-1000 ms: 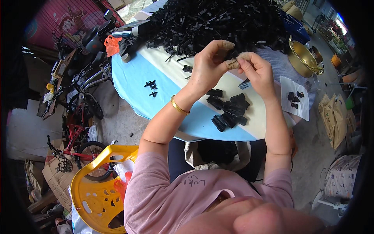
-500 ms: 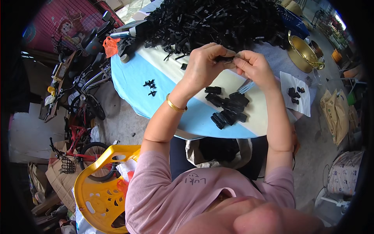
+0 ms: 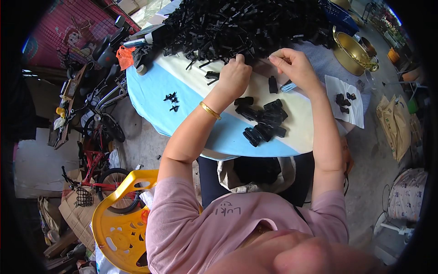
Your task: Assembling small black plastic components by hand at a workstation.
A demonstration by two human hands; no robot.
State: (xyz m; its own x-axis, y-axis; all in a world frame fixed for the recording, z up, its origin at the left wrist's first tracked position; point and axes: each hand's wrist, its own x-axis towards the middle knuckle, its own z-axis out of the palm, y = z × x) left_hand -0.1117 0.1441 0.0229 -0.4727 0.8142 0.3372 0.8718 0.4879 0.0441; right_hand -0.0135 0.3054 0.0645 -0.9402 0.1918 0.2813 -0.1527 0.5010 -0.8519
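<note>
At the near edge of a big heap of small black plastic parts (image 3: 246, 27), my left hand (image 3: 235, 75) has its fingers curled closed; what they hold, if anything, is hidden. My right hand (image 3: 295, 68) is raised to its right, thumb and fingertips pinched together on something too small to make out. Just below that hand lies a single black block-like part (image 3: 273, 84). Nearer me is a loose group of similar black parts (image 3: 267, 119). A few small black pieces (image 3: 172, 100) lie apart at the left of the table.
A blue and cream cloth (image 3: 155, 96) covers the round table. On the right are a white sheet (image 3: 353, 109) with dark bits and a gold-coloured pot (image 3: 350, 52). An orange bag (image 3: 125, 56) and a tape roll (image 3: 142, 70) sit at the left edge. A yellow chair (image 3: 107, 219) stands at lower left.
My hands, formerly together around a black part, have separated. The left has moved down and apart toward the heap's edge; a black part now lies on the table below the right.
</note>
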